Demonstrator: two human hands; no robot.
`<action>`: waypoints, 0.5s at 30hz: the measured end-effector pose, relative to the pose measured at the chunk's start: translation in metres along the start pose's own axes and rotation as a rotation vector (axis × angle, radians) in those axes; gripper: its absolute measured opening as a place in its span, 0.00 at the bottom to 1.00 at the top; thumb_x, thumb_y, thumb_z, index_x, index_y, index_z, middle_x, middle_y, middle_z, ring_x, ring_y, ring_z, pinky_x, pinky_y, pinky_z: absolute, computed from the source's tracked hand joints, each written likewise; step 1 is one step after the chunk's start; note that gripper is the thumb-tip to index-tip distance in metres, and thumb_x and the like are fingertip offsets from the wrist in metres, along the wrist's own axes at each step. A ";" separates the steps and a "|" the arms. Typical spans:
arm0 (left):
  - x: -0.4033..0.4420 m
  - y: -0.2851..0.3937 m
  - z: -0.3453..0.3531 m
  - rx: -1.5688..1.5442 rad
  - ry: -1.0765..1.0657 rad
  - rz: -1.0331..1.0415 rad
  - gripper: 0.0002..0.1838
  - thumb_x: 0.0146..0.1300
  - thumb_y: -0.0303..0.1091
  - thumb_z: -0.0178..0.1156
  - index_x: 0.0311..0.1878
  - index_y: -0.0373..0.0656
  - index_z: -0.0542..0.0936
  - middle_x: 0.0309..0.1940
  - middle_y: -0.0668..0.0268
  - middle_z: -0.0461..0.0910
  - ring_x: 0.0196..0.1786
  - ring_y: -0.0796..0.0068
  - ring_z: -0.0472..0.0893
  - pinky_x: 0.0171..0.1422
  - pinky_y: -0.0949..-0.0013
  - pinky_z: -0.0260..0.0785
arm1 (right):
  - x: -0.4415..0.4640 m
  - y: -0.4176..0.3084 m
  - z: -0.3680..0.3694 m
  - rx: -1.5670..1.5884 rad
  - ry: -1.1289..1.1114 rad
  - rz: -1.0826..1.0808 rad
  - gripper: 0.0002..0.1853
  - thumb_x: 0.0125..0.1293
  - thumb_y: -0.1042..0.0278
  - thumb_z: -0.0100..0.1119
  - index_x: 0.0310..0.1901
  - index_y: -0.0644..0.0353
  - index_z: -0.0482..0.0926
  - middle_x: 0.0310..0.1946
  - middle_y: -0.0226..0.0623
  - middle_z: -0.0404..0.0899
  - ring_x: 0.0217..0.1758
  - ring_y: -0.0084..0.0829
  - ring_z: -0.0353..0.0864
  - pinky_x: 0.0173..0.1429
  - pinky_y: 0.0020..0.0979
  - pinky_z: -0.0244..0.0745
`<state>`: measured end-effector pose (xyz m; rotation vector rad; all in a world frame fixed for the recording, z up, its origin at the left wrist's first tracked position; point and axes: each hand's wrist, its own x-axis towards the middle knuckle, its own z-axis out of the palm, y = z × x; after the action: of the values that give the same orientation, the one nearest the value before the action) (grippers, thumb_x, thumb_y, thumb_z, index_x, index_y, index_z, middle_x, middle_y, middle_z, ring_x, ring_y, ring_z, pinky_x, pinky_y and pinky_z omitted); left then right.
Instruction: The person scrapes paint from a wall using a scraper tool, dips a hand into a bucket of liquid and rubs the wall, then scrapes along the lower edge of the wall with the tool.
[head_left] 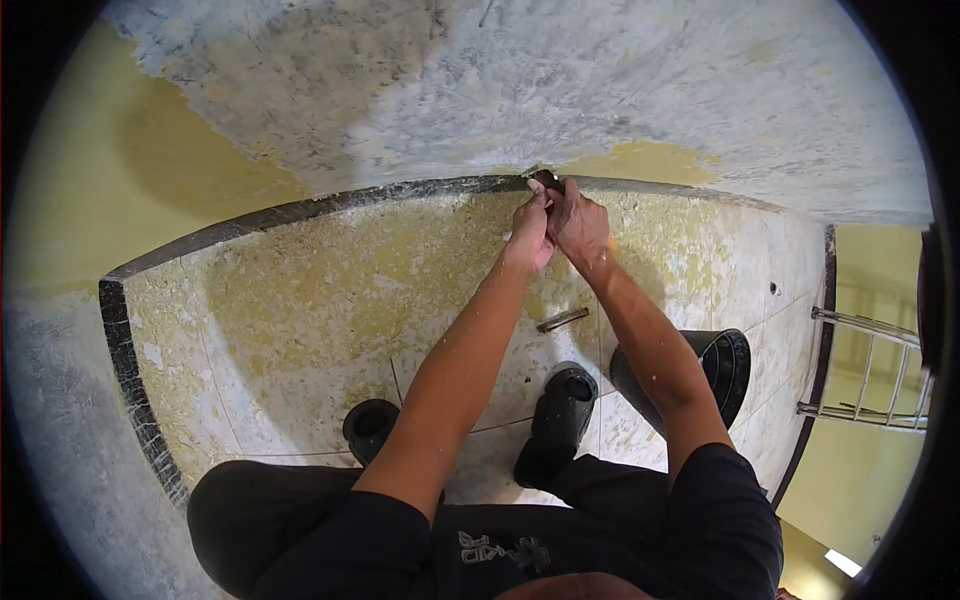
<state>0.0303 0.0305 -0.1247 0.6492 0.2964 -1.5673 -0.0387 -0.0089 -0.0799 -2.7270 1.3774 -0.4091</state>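
Note:
Both hands are together at the foot of the wall, closed around a small dark scraper (545, 180). Its end meets the wall just above the dark skirting strip (420, 188). My left hand (530, 232) grips it from the left, thumb up near the blade. Pressed close beside it, my right hand (582, 225) wraps the tool with bent fingers. Most of the handle is hidden by the hands. Yellow paint (645, 165) remains in a patch on the wall right of the blade, with bare grey-white plaster (540, 90) above.
Yellow paint flakes (320, 290) cover the tiled floor. A narrow metal-edged piece (563, 320) lies below my hands. A black bucket (735, 375) stands by my right arm. A metal ladder (870, 370) is at the far right. My dark shoes (570, 390) are on the tiles.

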 end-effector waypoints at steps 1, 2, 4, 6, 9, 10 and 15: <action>-0.001 0.002 0.003 0.050 0.038 0.009 0.18 0.72 0.52 0.44 0.41 0.48 0.75 0.36 0.72 0.77 0.37 0.78 0.76 0.42 0.69 0.70 | 0.000 0.003 0.004 0.028 0.021 -0.002 0.17 0.66 0.50 0.51 0.33 0.57 0.69 0.15 0.46 0.77 0.18 0.46 0.79 0.20 0.43 0.72; -0.001 0.004 0.004 0.042 0.035 0.012 0.18 0.72 0.52 0.44 0.41 0.48 0.75 0.36 0.72 0.77 0.37 0.78 0.76 0.42 0.69 0.70 | 0.000 0.007 0.009 0.058 0.036 -0.007 0.16 0.66 0.51 0.51 0.33 0.57 0.69 0.15 0.46 0.77 0.18 0.46 0.79 0.20 0.43 0.72; 0.006 0.000 -0.003 0.015 -0.022 -0.012 0.17 0.72 0.50 0.44 0.42 0.48 0.76 0.38 0.72 0.78 0.38 0.78 0.77 0.42 0.69 0.71 | 0.001 0.005 0.007 0.041 0.041 -0.039 0.15 0.66 0.53 0.51 0.33 0.57 0.68 0.15 0.46 0.77 0.18 0.46 0.79 0.21 0.43 0.72; 0.016 0.002 -0.010 -0.056 0.014 0.024 0.18 0.72 0.51 0.44 0.43 0.48 0.76 0.39 0.71 0.78 0.39 0.78 0.77 0.44 0.68 0.72 | 0.011 -0.002 0.004 0.033 0.058 -0.067 0.14 0.66 0.54 0.52 0.34 0.57 0.68 0.14 0.46 0.77 0.18 0.46 0.79 0.21 0.43 0.72; 0.009 0.012 -0.018 -0.168 -0.004 0.026 0.19 0.72 0.51 0.43 0.45 0.46 0.75 0.41 0.70 0.78 0.43 0.77 0.78 0.47 0.70 0.72 | 0.015 -0.020 0.005 -0.001 -0.013 -0.144 0.14 0.66 0.54 0.52 0.34 0.56 0.68 0.14 0.45 0.76 0.17 0.45 0.79 0.21 0.42 0.72; 0.003 0.013 -0.020 -0.113 -0.005 0.033 0.18 0.73 0.49 0.43 0.46 0.46 0.75 0.42 0.70 0.78 0.44 0.77 0.78 0.48 0.71 0.72 | 0.010 -0.019 0.009 0.030 0.005 -0.111 0.14 0.66 0.54 0.53 0.34 0.56 0.68 0.14 0.45 0.76 0.17 0.45 0.79 0.20 0.42 0.72; 0.016 -0.002 -0.016 0.034 0.031 0.053 0.21 0.70 0.55 0.44 0.40 0.47 0.77 0.33 0.72 0.78 0.32 0.79 0.76 0.34 0.72 0.68 | -0.001 -0.006 0.009 0.118 0.023 0.021 0.13 0.65 0.56 0.53 0.34 0.56 0.68 0.14 0.47 0.76 0.17 0.47 0.79 0.20 0.43 0.72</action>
<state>0.0325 0.0266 -0.1472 0.7029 0.2737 -1.5157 -0.0326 -0.0048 -0.0879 -2.6196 1.3403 -0.5052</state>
